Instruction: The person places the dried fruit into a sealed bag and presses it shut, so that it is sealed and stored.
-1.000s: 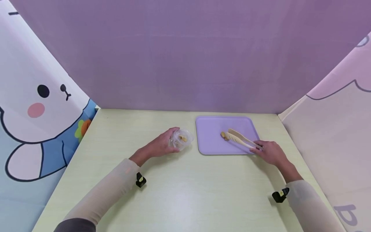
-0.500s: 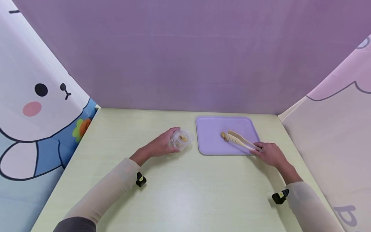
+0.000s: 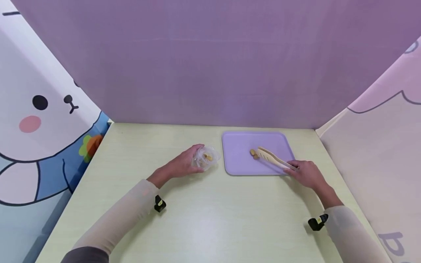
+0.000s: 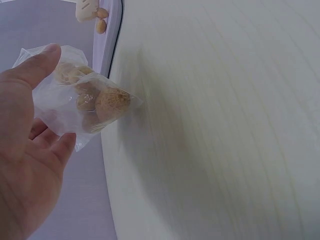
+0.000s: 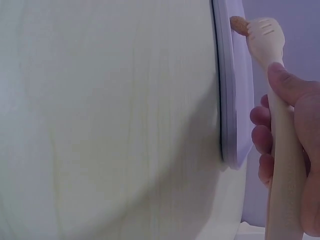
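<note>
My left hand (image 3: 185, 162) holds a clear plastic bag (image 3: 198, 162) with several brown, nut-like pieces inside. In the left wrist view the thumb and fingers lie on the bag (image 4: 47, 107), and a rough brown piece (image 4: 112, 104) shows through it. My right hand (image 3: 307, 172) grips cream tongs (image 3: 273, 158) over the purple tray (image 3: 236, 160). The tong arms lie close together. Their tips are at small brown pieces (image 3: 252, 152) on the tray; whether one is pinched I cannot tell. The right wrist view shows the tong head (image 5: 267, 37) against a brown piece (image 5: 239, 25).
The pale wood-look table (image 3: 197, 219) carries the tray at back right, a short way right of the bag. A purple wall (image 3: 210, 73) rises behind the table. Printed cloth panels (image 3: 36, 109) stand at both sides.
The tong arms have come closer together, and their tips have shifted slightly at the brown pieces. My left hand and the bag have stayed in place.
</note>
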`<state>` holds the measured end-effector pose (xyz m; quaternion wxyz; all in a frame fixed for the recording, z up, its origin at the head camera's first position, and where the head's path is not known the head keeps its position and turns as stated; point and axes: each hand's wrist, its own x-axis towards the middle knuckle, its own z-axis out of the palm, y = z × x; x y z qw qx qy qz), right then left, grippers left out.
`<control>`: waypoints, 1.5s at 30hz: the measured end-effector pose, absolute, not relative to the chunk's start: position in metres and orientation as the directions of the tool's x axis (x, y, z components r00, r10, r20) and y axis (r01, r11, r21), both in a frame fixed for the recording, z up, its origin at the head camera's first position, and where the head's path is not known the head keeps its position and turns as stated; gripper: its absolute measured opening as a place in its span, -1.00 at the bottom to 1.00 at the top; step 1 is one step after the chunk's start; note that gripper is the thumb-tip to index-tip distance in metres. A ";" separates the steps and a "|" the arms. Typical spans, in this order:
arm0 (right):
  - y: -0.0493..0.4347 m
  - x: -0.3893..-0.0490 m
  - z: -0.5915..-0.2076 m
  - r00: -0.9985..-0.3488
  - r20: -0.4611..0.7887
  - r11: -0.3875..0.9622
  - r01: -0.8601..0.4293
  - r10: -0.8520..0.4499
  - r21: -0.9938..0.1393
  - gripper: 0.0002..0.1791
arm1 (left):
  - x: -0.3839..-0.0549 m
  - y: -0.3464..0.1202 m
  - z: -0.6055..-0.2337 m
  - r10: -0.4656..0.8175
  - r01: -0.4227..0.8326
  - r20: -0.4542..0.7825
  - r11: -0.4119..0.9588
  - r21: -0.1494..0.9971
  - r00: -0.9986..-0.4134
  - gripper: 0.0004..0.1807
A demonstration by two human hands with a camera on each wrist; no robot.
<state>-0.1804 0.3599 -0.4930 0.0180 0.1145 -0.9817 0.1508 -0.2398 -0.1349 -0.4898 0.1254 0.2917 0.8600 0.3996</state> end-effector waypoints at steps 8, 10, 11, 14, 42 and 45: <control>0.354 -0.180 -0.495 -0.980 0.004 0.924 -0.188 -0.198 -0.333 -0.50 | -0.238 -0.135 -0.490 0.593 0.389 -0.001 0.530 0.754 -0.805 0.02; 0.353 -0.180 -0.496 -0.980 0.005 0.925 -0.191 -0.201 -0.330 -0.50 | -0.238 -0.135 -0.490 0.595 0.393 0.001 0.531 0.751 -0.804 0.02; 0.353 -0.180 -0.496 -0.978 0.013 0.925 -0.199 -0.206 -0.325 -0.51 | -0.238 -0.135 -0.489 0.595 0.395 0.002 0.531 0.750 -0.804 0.02; 0.352 -0.180 -0.496 -0.976 0.035 0.924 -0.215 -0.215 -0.316 -0.55 | -0.237 -0.135 -0.488 0.595 0.399 0.007 0.530 0.748 -0.804 0.02; 0.317 -0.198 -0.471 -0.945 0.163 0.890 -0.322 -0.283 -0.324 -0.62 | -0.241 -0.132 -0.480 0.596 0.409 0.018 0.528 0.745 -0.803 0.03; 0.309 -0.200 -0.469 -0.942 0.170 0.885 -0.332 -0.290 -0.327 -0.63 | -0.242 -0.132 -0.480 0.595 0.407 0.017 0.528 0.746 -0.804 0.03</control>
